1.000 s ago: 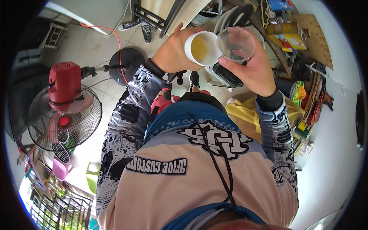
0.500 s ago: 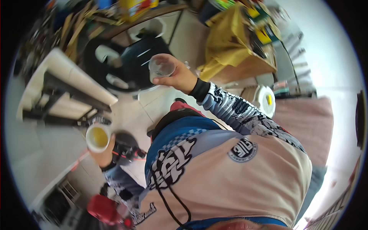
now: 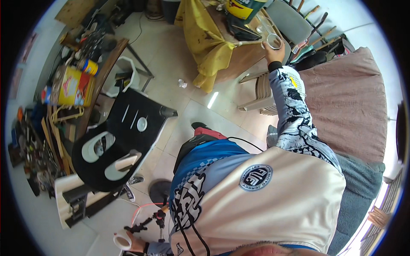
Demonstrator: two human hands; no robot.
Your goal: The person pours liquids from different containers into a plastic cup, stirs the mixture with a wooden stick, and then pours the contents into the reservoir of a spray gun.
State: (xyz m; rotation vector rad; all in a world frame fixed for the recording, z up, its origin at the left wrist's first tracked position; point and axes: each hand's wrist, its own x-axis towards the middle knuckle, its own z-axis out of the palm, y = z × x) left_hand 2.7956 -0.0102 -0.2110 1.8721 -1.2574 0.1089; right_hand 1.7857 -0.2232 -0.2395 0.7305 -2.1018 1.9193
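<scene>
My right hand (image 3: 275, 54) reaches out to the far right, its fingers closed around a clear plastic cup (image 3: 273, 41). That cup is at the near right corner of a table (image 3: 247, 55) partly draped in a yellow cloth (image 3: 203, 40). Another clear, see-through item (image 3: 265, 26) lies on the tabletop just beyond it. Low at the left, my left hand (image 3: 136, 244) grips a white cup (image 3: 122, 240); its contents are hard to make out from here.
A black plastic chair (image 3: 128, 115) stands left of me, with a cluttered bench (image 3: 102, 81) behind it. Near my left hand is a small black stand (image 3: 160, 215). Stacked stools (image 3: 258, 94) sit under my right arm, beside a pink-covered piece of furniture (image 3: 341, 102).
My view has swung right. My right hand has carried the clear cup from over the black chair to the table corner. My left hand, with the white cup, now sits lower in view.
</scene>
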